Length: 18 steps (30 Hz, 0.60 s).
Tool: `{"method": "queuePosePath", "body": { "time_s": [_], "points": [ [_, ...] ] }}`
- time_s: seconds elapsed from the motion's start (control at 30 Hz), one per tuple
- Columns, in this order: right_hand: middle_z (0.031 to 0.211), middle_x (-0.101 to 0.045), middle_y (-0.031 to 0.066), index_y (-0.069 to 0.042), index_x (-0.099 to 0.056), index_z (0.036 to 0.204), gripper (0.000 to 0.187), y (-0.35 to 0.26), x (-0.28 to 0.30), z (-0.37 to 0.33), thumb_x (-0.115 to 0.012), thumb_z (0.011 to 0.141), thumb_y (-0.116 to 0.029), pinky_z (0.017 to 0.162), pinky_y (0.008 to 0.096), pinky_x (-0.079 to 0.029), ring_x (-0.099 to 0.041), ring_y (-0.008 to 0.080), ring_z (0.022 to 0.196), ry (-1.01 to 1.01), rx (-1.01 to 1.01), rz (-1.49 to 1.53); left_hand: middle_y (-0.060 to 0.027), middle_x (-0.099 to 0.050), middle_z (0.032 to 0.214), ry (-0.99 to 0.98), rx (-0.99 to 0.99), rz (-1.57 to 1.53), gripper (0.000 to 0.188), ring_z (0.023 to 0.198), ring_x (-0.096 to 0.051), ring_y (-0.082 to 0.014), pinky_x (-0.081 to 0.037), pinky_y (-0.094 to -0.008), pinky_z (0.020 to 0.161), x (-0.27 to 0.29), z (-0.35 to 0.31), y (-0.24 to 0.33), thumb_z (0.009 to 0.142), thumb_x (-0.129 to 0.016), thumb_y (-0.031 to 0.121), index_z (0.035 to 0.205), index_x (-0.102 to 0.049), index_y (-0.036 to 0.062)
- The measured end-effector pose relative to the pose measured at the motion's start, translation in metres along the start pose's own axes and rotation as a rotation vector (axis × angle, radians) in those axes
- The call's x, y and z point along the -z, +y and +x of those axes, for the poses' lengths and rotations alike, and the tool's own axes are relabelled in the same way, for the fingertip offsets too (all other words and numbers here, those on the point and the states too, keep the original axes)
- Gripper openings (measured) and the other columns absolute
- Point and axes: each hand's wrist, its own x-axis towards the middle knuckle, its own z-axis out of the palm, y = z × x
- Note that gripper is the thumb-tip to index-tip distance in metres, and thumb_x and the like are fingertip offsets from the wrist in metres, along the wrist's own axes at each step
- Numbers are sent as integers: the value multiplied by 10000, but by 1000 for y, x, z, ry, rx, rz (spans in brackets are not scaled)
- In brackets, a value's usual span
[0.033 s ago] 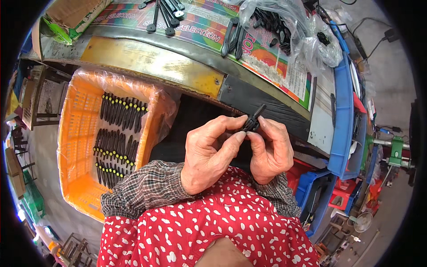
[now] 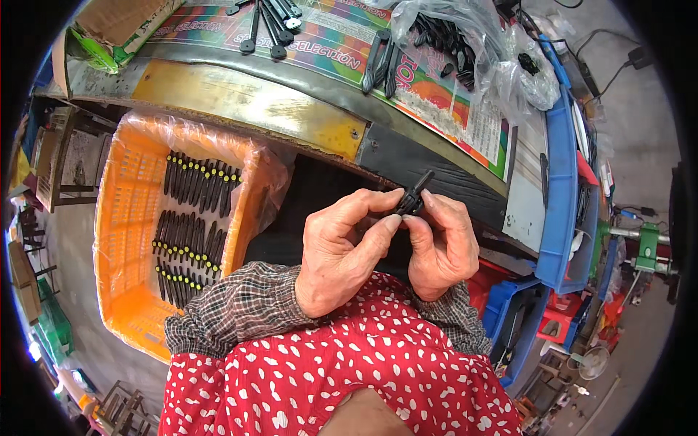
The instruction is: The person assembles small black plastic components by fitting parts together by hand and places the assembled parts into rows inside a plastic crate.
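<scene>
In front of my chest, both hands pinch one small black part, whose narrow tip points up and to the right. My left hand is closed on its left side between thumb and forefinger. From the other side, the thumb and fingers of my right hand press against the same part. Fingertips cover much of it, so its exact kind cannot be made out. To the left stands an orange plastic basket lined with clear film. Slim black pieces with yellow-green dots lie inside it in rows.
A workbench edge with a brass-coloured strip runs beyond my hands. On its printed sheet lie long black pieces and a clear bag of black parts. Blue bins line the right side; a cardboard box sits far left.
</scene>
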Motion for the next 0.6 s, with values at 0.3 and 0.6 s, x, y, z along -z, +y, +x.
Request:
{"method": "queuePosePath", "body": {
  "time_s": [0.3,0.6],
  "points": [
    [820,-646,144,56,-623,973,260,3,-8,-2,-728,762,-53,591,256,-509,-631,173,682,21,-61,91,-6,-600,797,-23,32,-129,229,595,-479,-22,-388,-163,506,1,1,-4,885,-557,-12,1111,-583,-31],
    [804,-634,119,44,-609,949,233,1,-10,1,-712,800,-102,593,243,-491,-612,147,668,-14,-137,98,-36,-613,828,-28,2,-150,232,594,-487,-43,-388,-172,496,2,3,-6,897,-541,-18,1127,-567,-28]
  ]
}}
